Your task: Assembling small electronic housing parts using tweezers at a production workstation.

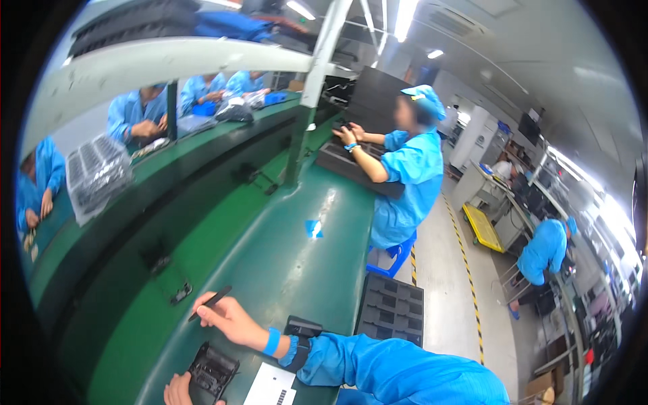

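Note:
My right hand [233, 322] grips a slim black pen-shaped tool [210, 304], held over the left edge of the green bench. Whether it is a pen or tweezers I cannot tell. Below it, a black plastic housing [214, 370] with an open, recessed inside lies tilted on the bench. The fingers of my left hand [179, 390] are curled against the housing's left side; the rest of that hand is cut off by the lower edge. Right of the housing is a white sheet [270, 386] with dark printed marks. A black box-shaped object [304, 326] sits beyond my right wrist.
The green bench [283, 270] runs forward, a green conveyor belt [223, 251] with small black parts along its left. A black compartment tray [391, 307] stands to the right. Ahead, a co-worker in blue [412, 175] handles a dark part above a black tray. Others sit across the belt.

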Tool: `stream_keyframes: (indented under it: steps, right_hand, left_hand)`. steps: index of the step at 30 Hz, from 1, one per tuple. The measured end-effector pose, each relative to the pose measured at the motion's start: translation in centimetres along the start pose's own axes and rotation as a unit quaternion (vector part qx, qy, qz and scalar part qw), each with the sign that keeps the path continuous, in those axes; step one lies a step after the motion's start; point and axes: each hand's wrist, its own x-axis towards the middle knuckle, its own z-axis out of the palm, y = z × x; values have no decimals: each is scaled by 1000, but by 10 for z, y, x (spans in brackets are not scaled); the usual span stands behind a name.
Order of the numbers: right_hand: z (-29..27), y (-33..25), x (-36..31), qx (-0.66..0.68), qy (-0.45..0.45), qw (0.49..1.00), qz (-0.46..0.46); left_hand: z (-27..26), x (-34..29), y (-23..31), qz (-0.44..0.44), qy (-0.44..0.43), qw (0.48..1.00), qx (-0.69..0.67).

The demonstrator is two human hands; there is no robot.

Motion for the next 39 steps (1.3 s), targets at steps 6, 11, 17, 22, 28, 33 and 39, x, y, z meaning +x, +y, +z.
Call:
stream_keyframes:
  steps: [6, 11, 17, 22, 28, 33, 39]
  right_hand:
    - [-4, 3, 3, -5, 27, 1000, 0]
    - [0, 8, 8, -43, 36, 998, -7]
    - [-2, 10, 8, -30, 74, 997, 6]
    - [-5, 11, 10, -16, 80, 997, -5]
    - [2, 13, 10, 11, 97, 995, -16]
    - [-5, -13, 1, -39, 194, 979, -54]
    - [9, -5, 0, 7, 203, 979, -9]
  left_hand:
    - [-17, 9, 17, -22, -12, 1000, -11]
    - [-23, 11, 9, -16, -88, 996, -1]
    - [-23, 13, 10, -14, -107, 994, 28]
    - [-19, 18, 15, -26, -99, 995, 9]
    - [-32, 31, 43, -49, -27, 998, -3]
    - [-7, 11, 12, -63, -25, 997, -40]
    - [-45, 10, -38, -144, 143, 979, 8]
